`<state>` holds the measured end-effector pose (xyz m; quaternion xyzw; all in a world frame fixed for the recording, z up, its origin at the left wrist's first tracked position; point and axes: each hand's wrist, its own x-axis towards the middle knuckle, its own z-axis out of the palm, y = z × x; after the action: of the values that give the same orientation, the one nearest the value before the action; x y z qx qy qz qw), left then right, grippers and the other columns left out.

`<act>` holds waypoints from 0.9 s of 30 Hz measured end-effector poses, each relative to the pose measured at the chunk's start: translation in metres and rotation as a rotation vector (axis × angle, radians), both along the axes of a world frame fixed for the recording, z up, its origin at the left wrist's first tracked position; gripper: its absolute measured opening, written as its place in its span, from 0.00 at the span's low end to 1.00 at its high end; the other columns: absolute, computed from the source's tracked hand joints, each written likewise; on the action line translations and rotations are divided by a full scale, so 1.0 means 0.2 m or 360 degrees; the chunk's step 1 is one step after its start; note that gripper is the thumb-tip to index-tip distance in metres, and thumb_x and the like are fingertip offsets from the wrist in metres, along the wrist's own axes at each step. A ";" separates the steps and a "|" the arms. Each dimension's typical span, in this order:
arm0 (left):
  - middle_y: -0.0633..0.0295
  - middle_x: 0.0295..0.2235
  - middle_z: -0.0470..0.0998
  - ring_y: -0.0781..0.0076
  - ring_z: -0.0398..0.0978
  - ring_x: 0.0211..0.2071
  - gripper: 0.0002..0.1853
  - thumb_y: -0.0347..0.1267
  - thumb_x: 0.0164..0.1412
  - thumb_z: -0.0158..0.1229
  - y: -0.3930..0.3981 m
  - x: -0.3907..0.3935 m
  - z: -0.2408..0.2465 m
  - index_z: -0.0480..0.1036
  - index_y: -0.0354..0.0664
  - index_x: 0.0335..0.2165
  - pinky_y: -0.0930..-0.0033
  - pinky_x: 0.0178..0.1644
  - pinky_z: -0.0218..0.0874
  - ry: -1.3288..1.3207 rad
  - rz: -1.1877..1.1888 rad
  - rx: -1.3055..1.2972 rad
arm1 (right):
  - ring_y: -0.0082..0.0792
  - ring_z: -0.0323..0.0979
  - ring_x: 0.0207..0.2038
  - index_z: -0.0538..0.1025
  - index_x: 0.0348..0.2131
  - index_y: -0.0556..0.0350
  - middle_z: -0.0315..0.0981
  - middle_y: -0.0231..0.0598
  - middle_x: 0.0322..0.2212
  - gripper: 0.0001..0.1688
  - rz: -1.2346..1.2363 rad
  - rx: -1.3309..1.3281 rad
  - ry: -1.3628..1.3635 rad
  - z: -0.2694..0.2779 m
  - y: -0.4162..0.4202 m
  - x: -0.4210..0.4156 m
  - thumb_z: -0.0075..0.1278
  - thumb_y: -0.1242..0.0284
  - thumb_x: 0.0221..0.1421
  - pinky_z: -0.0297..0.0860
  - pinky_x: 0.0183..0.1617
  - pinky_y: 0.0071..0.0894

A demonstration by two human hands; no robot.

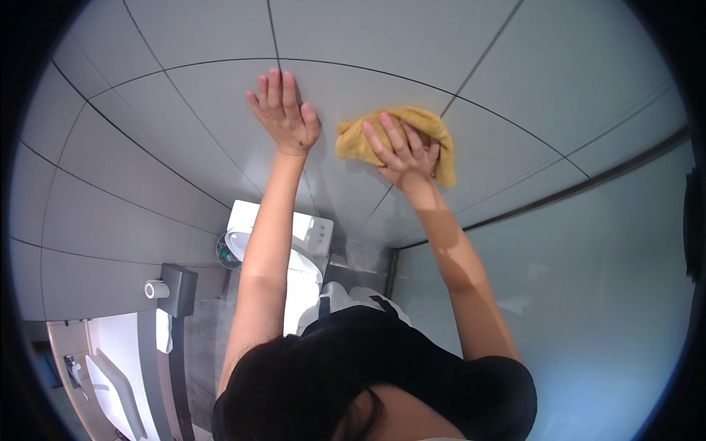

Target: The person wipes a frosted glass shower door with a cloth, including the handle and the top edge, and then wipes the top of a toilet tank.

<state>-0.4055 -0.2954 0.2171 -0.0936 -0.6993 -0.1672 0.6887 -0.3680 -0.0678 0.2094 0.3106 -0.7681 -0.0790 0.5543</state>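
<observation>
Flat against the grey tiled wall (353, 33) rests my left hand (285, 113), fingers spread a little, with nothing in it. To its right, my right hand (405, 151) presses a yellow cloth (358, 140) onto the same wall. The cloth is bunched and folds up around the fingers on the right side. A dark tile joint runs in a curve just above both hands. Below my left forearm stands a white toilet (303, 264), partly hidden by that arm.
A frosted glass panel (579, 275) with a dark frame borders the right side. At left, a grey dispenser (179, 289) carries a toilet paper roll (156, 289). A small waste bin (225, 253) stands beside the toilet. A white washbasin (113, 394) shows at lower left.
</observation>
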 end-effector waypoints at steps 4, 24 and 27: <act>0.60 0.62 0.56 0.60 0.47 0.65 0.30 0.39 0.61 0.37 0.01 0.00 0.00 0.58 0.45 0.60 0.48 0.67 0.27 -0.0016 0.0001 0.0003 | 0.22 0.54 0.59 0.64 0.57 0.24 0.53 0.14 0.60 0.39 0.0101 0.0186 -0.0054 -0.18 -0.15 0.00 0.52 0.60 0.42 0.55 0.58 0.38; 0.56 0.62 0.55 0.56 0.49 0.64 0.31 0.32 0.59 0.45 -0.44 0.26 0.07 0.53 0.44 0.61 0.46 0.66 0.33 -0.0419 0.0121 0.0237 | 0.25 0.63 0.54 0.72 0.52 0.29 0.61 0.19 0.57 0.47 0.0541 -0.0017 -0.0152 0.80 -0.49 -0.08 0.57 0.78 0.25 0.54 0.54 0.39; 0.54 0.61 0.55 0.54 0.50 0.63 0.31 0.32 0.60 0.44 -0.43 0.25 0.20 0.53 0.41 0.61 0.45 0.65 0.33 -0.0304 0.0063 0.0243 | 0.36 0.53 0.61 0.66 0.56 0.41 0.56 0.31 0.60 0.38 0.0288 -0.0098 0.0134 0.91 -0.56 -0.05 0.53 0.66 0.42 0.41 0.64 0.48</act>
<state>-0.3553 -0.3813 0.2567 -0.0107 -0.7487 -0.2146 0.6271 -0.3789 -0.1790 0.3908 0.3579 -0.7150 -0.0181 0.6003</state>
